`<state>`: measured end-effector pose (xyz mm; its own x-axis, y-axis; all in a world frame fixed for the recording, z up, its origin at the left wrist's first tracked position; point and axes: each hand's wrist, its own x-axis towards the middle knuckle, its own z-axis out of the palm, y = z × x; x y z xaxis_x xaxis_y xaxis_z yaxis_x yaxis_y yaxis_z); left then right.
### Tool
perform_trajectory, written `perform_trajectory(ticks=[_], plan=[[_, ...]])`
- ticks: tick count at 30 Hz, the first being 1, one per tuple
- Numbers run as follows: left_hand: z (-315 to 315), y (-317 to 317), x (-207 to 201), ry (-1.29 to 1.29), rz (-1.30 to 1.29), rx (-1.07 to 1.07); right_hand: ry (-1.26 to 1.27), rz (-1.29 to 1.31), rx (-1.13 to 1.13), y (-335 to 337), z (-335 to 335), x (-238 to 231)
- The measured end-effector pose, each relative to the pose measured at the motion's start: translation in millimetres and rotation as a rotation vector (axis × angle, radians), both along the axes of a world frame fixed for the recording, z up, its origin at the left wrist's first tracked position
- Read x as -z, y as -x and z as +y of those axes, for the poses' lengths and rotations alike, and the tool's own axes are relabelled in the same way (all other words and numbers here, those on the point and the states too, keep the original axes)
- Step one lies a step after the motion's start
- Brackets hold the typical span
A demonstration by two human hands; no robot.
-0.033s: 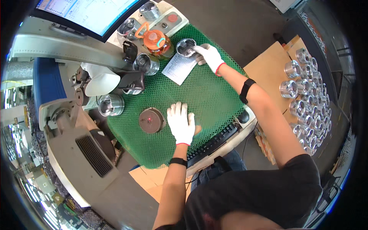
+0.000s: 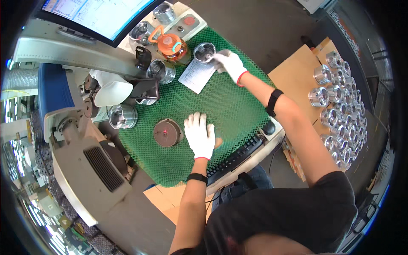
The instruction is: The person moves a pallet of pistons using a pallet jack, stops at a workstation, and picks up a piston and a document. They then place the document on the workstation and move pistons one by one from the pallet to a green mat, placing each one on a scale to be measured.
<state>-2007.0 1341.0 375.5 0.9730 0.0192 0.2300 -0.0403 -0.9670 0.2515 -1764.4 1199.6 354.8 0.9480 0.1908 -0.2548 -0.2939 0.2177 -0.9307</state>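
My left hand (image 2: 199, 136), in a white glove, lies on the green mesh mat (image 2: 182, 165) with its fingers stretched out. Just left of it sits a brown round fixture (image 2: 165, 138) with a small red light spot on top. Farther off, my gloved right hand (image 2: 230, 64) is at the right rim of a shiny metal piston (image 2: 203, 47). Its fingers are drawn together and the tips are blurred; what they grip, if anything, I cannot make out. The piston's hollow side faces up. It stands at the top of a printed paper sheet (image 2: 196, 78).
An orange-lidded jug (image 2: 173, 49) and several more pistons (image 2: 160, 71) line the mat's far left edge, under a monitor (image 2: 97, 15). A black keyboard (image 2: 238, 157) and mouse (image 2: 269, 128) lie along the near edge. Rows of pistons (image 2: 333, 93) stand on cardboard at right.
My right fingertips have shifted slightly at the piston's rim and are now more blurred. The whole view has slid a little; my left hand stays on the mat.
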Motion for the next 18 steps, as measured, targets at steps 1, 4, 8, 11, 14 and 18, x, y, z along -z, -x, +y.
perform_trajectory(ticks=[1,4,8,11,14,18], plan=[[4,5,1,-0.030,-0.004,-0.013,0.083,-0.006,-0.100,19,3,-8],[0,-1,2,-0.048,0.018,0.001,0.089,-0.149,-0.234,101,-23,-29],[11,10,23,-0.110,-0.205,0.045,0.020,-0.064,-0.433,243,-73,-29],[43,13,24,-0.093,-0.165,0.098,0.260,0.026,-0.459,336,-131,-3],[-1,39,2,0.045,-0.027,0.113,0.601,0.079,-0.244,432,-222,59],[-46,134,-12,-0.020,-0.162,0.350,0.561,0.570,0.075,557,-303,101]])
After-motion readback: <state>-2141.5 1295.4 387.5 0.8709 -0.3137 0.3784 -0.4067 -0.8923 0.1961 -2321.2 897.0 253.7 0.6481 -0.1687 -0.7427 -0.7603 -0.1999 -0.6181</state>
